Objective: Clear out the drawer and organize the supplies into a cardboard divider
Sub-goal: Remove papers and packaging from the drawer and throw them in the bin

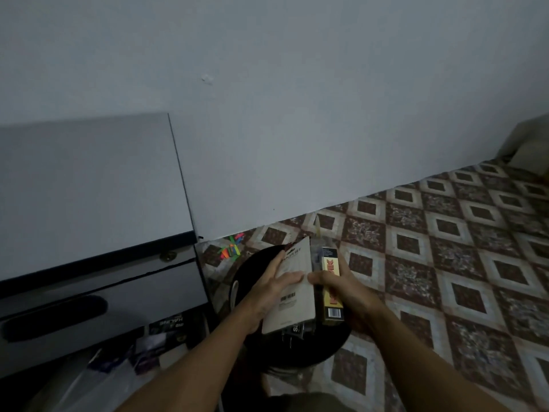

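Observation:
A white stapler set card [294, 298] is gripped by my left hand [273, 288] over a round black stool seat [255, 263]. A narrow yellow box [332, 288] with red lettering stands on end right beside the card, and my right hand [335, 285] is closed around it. A black packet [295, 331] shows just under the card's lower edge. At the lower left, the open drawer [154, 340] of the grey cabinet [89, 185] holds dark boxes and small packets. No cardboard divider is in view.
Several bright coloured clips [230, 251] lie on the patterned tile floor [445, 248] by the wall. The grey cabinet stands at the left, its closed upper drawer with a round lock [168, 256]. A pale object [528, 144] sits at the far right.

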Demonstrator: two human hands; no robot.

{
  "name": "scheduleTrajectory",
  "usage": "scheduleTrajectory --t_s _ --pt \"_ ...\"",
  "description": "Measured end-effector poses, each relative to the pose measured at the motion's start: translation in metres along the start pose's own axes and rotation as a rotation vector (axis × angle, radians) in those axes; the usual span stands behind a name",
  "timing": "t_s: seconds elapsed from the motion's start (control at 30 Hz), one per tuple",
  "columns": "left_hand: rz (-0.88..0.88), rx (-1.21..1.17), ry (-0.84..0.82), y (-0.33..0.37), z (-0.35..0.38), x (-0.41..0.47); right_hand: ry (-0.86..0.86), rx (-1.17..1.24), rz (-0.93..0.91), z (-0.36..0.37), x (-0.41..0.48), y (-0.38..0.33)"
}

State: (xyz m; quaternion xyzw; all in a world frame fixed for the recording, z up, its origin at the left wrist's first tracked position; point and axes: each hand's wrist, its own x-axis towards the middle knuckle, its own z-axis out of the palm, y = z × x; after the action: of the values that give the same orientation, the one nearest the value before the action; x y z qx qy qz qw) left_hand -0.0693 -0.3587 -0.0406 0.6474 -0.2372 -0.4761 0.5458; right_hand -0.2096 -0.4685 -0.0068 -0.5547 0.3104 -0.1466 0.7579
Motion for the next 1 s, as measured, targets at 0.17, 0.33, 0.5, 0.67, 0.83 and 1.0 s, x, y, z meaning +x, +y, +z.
scheduleTrajectory --t_s 0.17,0.33,0.5,0.67,0.83,1.0 --pt "-0.147 0.156 0.003 -0.024 -0.015 0.028 0.053 -0.007 0.117 -0.010 0.032 0.041" --pt "-0.180 0.286 0.013 -0.033 -0.031 0.033 0.143 -0.180 0.203 -0.008 0.040 0.058" --pt "-0.097 0.391 0.055 -0.028 -0.038 0.016 0.166 -0.273 0.228 -0.003 0.034 0.054" --pt "0.015 0.451 0.045 -0.004 -0.056 -0.041 0.120 -0.554 0.225 0.027 0.017 0.016" --pt "0.103 0.516 0.111 0.011 -0.095 -0.124 -0.021 -0.790 0.160 0.089 -0.007 -0.023" --pt "0.070 0.585 0.261 0.000 -0.152 -0.201 -0.153 -0.895 0.063 0.169 -0.033 -0.023"
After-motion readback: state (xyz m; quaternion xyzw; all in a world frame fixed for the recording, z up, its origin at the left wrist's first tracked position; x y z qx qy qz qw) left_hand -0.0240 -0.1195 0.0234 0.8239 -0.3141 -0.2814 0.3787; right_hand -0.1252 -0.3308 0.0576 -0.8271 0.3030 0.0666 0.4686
